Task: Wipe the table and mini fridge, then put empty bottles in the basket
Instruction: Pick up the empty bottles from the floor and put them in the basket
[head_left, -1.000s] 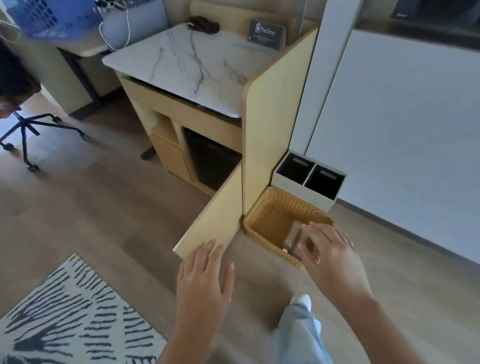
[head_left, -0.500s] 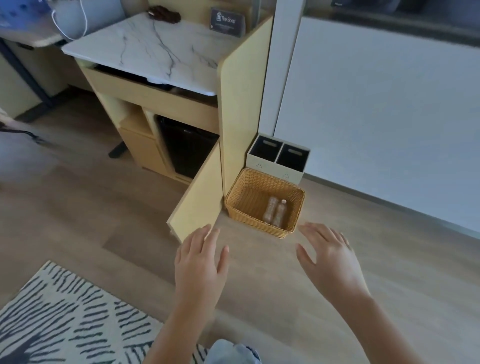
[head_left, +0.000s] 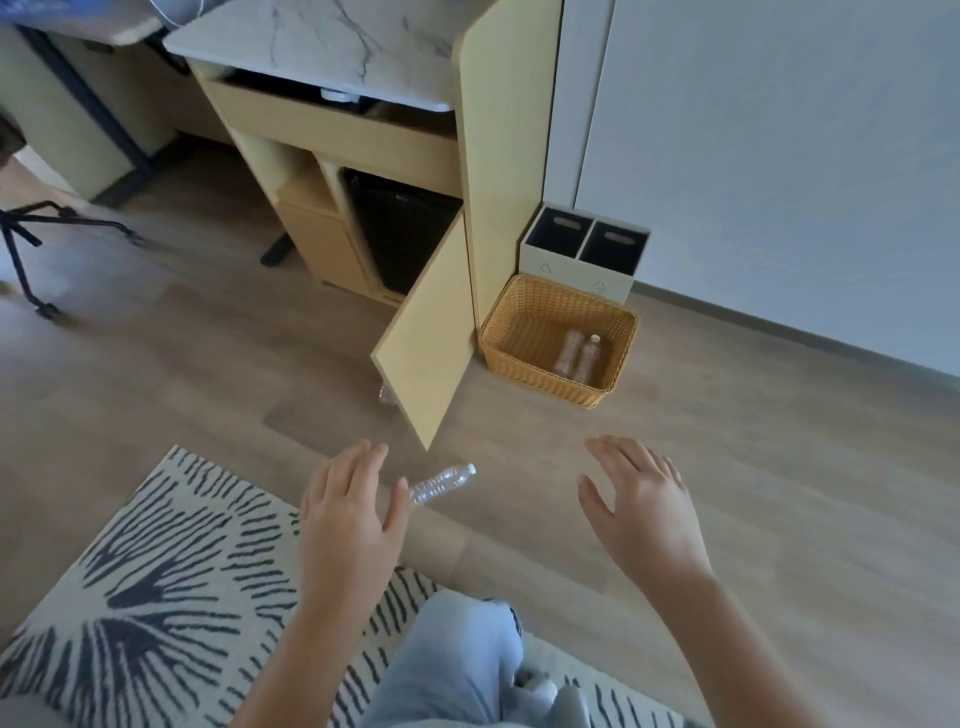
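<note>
A woven basket (head_left: 519, 312) stands on the floor beside the cabinet, and two clear empty bottles (head_left: 579, 356) lie side by side in it. Another clear bottle (head_left: 444, 483) lies on the wood floor just right of my left hand (head_left: 353, 512). Part of a further bottle (head_left: 387, 395) shows under the open cabinet door (head_left: 423, 343). My right hand (head_left: 636, 496) hovers over bare floor, fingers spread, holding nothing. My left hand is likewise empty with straight fingers. The black mini fridge (head_left: 400, 228) sits inside the cabinet under the marble table top (head_left: 332, 47).
A two-slot recycling bin (head_left: 582, 265) stands behind the basket against the white wall. A striped rug (head_left: 130, 571) covers the floor at lower left. A chair base (head_left: 31, 234) and a desk leg are at far left. My knee (head_left: 457, 654) is below.
My right hand has let go of a bottle into the basket and pulled back. The view has drawn away from the basket, bringing the rug and a floor bottle into sight.
</note>
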